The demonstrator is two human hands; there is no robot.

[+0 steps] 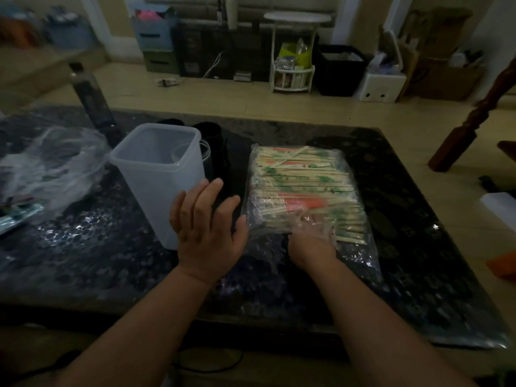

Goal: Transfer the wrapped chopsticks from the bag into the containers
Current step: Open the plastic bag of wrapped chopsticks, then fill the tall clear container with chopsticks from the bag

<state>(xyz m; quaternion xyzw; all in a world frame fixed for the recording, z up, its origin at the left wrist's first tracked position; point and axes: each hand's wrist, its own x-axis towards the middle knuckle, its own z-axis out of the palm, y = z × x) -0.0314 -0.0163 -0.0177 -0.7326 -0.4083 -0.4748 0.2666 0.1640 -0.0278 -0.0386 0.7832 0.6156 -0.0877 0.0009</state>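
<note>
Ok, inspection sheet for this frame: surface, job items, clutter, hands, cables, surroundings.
Surface: dark patterned table, glossy.
Job's things: open translucent container, no chopsticks seen inside; clear bag lying flat, full of wrapped chopsticks.
Clutter: crumpled plastic, dark bottle, dark cups behind the container.
Hands: left hand open, between container and bag; right hand inside the bag's near end, grip unclear.
Cables: dark cable on floor below; white cable by far wall.
Surroundings: white rack, black bin, storage boxes.

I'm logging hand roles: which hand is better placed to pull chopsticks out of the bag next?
Right. The right hand is inside the bag, at the wrapped chopsticks; the left hand hovers open beside the container.
</note>
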